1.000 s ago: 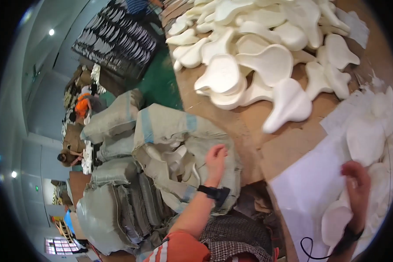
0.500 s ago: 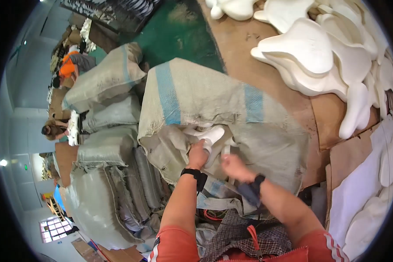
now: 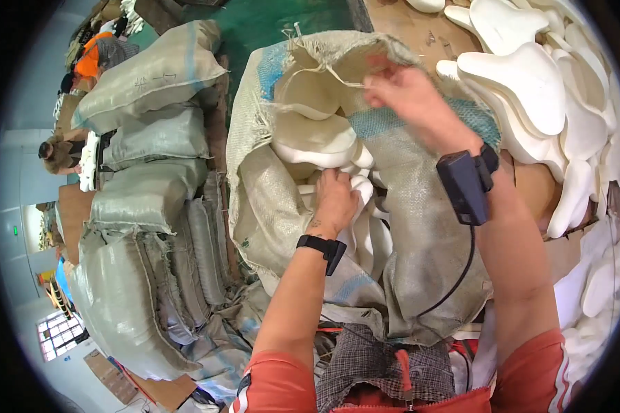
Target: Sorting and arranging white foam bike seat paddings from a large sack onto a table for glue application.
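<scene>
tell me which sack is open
The sack with the left hand inside: it gapes around pale pieces, while the stacked sacks to its left look closed.

Loose pieces (image 3: 317,141) in middle sack (image 3: 427,234); sack stack (image 3: 148,199) to left; piled pieces (image 3: 520,86) to right, on cardboard (image 3: 417,24).

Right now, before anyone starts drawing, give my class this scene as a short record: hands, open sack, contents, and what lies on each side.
Left hand: left hand inside the open sack, at the white pieces; grip hidden
Right hand: right hand at the sack's far side, near a pale cord; blurred
Open sack: woven, greyish, blue bands
Contents: curved white pieces, several
Left side: stacked stuffed sacks
Right side: pile of white shapes on brown surface
</scene>
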`<state>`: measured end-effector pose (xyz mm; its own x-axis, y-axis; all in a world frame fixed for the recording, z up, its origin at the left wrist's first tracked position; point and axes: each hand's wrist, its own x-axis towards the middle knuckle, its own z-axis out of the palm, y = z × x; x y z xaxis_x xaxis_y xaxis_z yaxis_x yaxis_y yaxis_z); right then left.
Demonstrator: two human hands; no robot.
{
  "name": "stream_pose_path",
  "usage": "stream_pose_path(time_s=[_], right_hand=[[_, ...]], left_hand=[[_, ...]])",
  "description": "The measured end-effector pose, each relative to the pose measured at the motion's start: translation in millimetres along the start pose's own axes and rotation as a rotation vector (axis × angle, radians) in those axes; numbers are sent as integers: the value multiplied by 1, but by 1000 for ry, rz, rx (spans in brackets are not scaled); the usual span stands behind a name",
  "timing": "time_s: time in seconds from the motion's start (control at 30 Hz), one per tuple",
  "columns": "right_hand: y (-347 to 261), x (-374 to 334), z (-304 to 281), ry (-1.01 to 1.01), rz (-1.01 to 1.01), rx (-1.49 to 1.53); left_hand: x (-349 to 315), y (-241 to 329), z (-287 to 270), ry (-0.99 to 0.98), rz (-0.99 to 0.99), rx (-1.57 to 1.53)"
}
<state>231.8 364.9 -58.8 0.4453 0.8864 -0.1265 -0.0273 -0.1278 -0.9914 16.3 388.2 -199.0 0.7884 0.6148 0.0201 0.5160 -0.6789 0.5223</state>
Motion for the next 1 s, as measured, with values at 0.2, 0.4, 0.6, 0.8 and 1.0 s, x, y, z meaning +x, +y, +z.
stream_pose_path(time_s=[0.2,0.4,0.6,0.8,1.0], right_hand=[[95,-20,14,-128,362,-567],[118,-43,32,-366,237,-955],[135,-42,31,-309,72,-657],[166,-34,51,-56,245,-519],[173,-70,69,173,461,-41]], left_hand=[[-1,1,16,-41,-224,-198],[-16,-31,19,-71,-257,18],[-24,-14,-27,-677,-181,167],[-116,-42,-91,-175,-324,-413],[-161,-44,-144,616,-719,-1400]])
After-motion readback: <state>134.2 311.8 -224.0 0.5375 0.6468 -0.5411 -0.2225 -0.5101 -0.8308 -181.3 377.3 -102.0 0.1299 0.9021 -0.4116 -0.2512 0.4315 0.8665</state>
